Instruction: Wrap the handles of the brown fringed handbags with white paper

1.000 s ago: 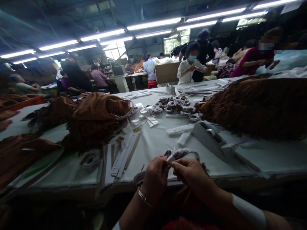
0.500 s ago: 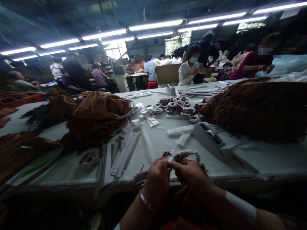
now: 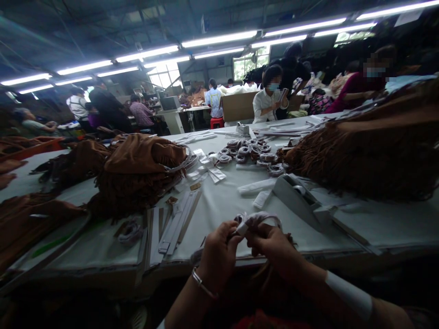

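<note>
Close to the table's front edge, both hands hold a strap coil (image 3: 262, 219) wrapped in thin whitish film. A short white band (image 3: 243, 227) goes round the coil between them. My left hand (image 3: 219, 246) pinches the coil's left end, thumb and fingers closed. On the other side my right hand (image 3: 270, 242) is closed round its lower right part, fingers curled under. Behind the hands lie many similar wrapped coils (image 3: 243, 151) in a heap. Another wrapped coil (image 3: 130, 230) rests to the left. Brown material hangs below my hands, mostly in shadow.
A grey tape dispenser (image 3: 298, 201) stands at the right. Flat white strips (image 3: 180, 224) lie left of my hands. Brown fringed bags (image 3: 140, 157) are piled on the left, with a larger fringed brown pile (image 3: 387, 155) on the right. Several people work beyond the table.
My hands have moved slightly apart, showing more of the white band. A smooth brown piece now tops the right pile. A co-worker in white holds an object higher.
</note>
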A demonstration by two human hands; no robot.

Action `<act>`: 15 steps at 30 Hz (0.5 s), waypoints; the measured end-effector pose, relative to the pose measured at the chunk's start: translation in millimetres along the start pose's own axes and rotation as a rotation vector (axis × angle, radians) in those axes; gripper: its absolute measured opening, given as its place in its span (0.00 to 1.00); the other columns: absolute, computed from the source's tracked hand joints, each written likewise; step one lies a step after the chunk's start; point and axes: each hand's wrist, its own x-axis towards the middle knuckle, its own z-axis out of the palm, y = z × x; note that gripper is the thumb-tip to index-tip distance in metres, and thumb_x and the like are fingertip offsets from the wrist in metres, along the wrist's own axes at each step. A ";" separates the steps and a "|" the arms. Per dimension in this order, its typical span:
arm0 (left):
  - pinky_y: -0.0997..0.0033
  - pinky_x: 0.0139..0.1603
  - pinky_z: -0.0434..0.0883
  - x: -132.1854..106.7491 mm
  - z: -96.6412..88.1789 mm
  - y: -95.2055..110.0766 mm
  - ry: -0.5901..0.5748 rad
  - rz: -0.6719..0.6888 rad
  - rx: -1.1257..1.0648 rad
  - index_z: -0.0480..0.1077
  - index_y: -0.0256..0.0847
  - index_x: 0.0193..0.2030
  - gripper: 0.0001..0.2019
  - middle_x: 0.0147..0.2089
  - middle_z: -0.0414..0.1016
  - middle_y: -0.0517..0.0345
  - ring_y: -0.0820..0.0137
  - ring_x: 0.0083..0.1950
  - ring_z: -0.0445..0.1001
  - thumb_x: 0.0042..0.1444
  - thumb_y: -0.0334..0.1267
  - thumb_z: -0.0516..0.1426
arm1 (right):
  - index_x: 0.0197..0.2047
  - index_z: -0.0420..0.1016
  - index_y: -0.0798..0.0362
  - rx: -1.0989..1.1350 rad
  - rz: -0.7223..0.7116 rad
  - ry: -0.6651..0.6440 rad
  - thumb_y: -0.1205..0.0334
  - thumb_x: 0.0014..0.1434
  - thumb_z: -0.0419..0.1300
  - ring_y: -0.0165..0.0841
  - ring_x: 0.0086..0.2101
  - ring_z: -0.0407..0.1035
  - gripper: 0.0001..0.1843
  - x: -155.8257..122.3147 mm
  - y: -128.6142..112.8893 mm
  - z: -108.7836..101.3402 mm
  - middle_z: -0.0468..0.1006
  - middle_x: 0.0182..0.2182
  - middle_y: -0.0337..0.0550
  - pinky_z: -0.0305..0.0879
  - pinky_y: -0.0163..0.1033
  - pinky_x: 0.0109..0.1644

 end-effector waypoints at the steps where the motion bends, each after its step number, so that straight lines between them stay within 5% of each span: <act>1: 0.67 0.46 0.74 2.2 -3.4 3.9 -0.025 -0.057 -0.083 0.75 0.40 0.50 0.12 0.43 0.83 0.52 0.64 0.43 0.81 0.60 0.33 0.59 | 0.35 0.82 0.56 0.018 -0.029 0.006 0.45 0.46 0.73 0.29 0.22 0.68 0.22 0.0 -1.3 1.1 0.77 0.24 0.41 0.66 0.33 0.24; 8: 0.78 0.24 0.63 15.8 -22.9 17.9 -0.195 -0.345 -0.503 0.80 0.34 0.48 0.14 0.30 0.79 0.55 0.76 0.25 0.67 0.59 0.40 0.61 | 0.33 0.82 0.54 0.129 -0.191 -0.040 0.53 0.50 0.71 0.31 0.23 0.70 0.12 5.4 -0.4 8.4 0.80 0.23 0.42 0.61 0.33 0.23; 15: 0.77 0.20 0.65 26.4 -20.4 0.7 -0.220 -0.477 -0.645 0.78 0.30 0.48 0.24 0.27 0.78 0.53 0.75 0.21 0.69 0.52 0.49 0.67 | 0.34 0.82 0.52 -0.018 -0.227 -0.009 0.57 0.53 0.66 0.32 0.23 0.70 0.08 19.8 11.4 6.7 0.81 0.25 0.42 0.60 0.34 0.23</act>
